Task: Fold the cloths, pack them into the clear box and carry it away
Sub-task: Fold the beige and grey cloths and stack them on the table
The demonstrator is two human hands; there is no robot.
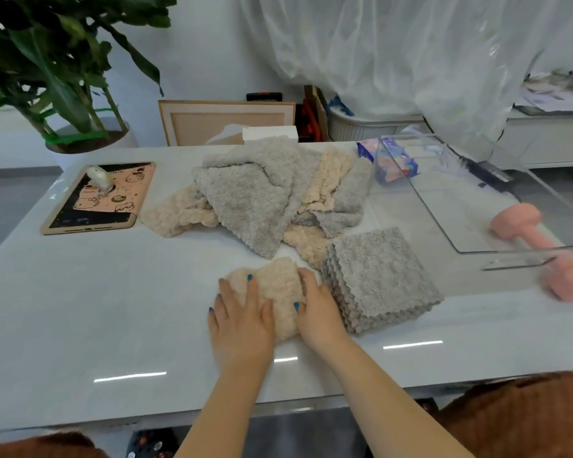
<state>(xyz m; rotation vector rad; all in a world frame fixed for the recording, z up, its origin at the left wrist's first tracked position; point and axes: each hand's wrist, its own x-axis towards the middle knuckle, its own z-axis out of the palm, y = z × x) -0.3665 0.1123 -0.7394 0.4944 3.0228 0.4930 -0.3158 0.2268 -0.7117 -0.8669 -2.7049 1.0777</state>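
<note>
Beige cloth [275, 292], fluffy & folded into a small thick pad, sits front-centre on the table [113, 309], touching the folded grey stack [381, 276] on its right. Left hand [242, 319] lies flat on it w/ fingers spread. Right hand [318, 309] presses its right side, fingers fairly straight, thumb on top. Clear box [470, 219] stands at the right, next to the unfolded grey/beige heap [255, 193].
</note>
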